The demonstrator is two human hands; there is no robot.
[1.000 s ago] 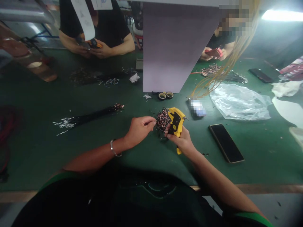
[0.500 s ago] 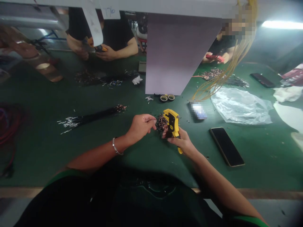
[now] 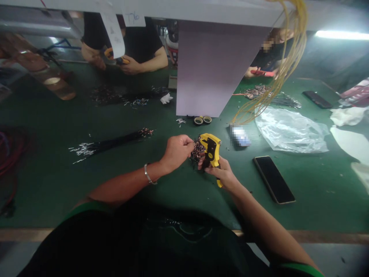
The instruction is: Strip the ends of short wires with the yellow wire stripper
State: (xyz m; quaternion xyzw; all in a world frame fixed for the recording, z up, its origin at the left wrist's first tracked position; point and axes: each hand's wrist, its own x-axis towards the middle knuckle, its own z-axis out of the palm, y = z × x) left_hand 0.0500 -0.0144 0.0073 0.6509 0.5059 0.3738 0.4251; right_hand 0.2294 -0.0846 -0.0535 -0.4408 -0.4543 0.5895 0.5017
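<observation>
A green table [image 3: 57, 184] is stretching out under everything, and beyond the yellow pliers [image 3: 211, 148] a pale panel [image 3: 207, 69] is hanging down toward it. Right of the pliers and farther off, a clear plastic bag [image 3: 291, 130] is lying crumpled. Well to their left, a bundle of black wires [image 3: 115, 142] is lying with its long axis running mostly left to right, copper tips facing the pliers; the left hand is nearer to it. A phone [image 3: 273, 179] is resting right of the pliers.

The right hand [image 3: 223, 171] is wrapping its fingers around the pliers' handle. The pliers' long axis is running away from the body, the far end leaning slightly left and the head pointing left.

The left hand [image 3: 177, 152] is sitting just left of the pliers, thumb and forefinger pinching together; I cannot tell whether a thin wire is between them. The pile of wire ends [image 3: 197, 152] is lying immediately left of the pliers, partly hidden behind them, so it is filling the narrow gap between their head and the left fingertips.

Beyond the pliers, two small rings [image 3: 202, 120] are lying side by side.
</observation>
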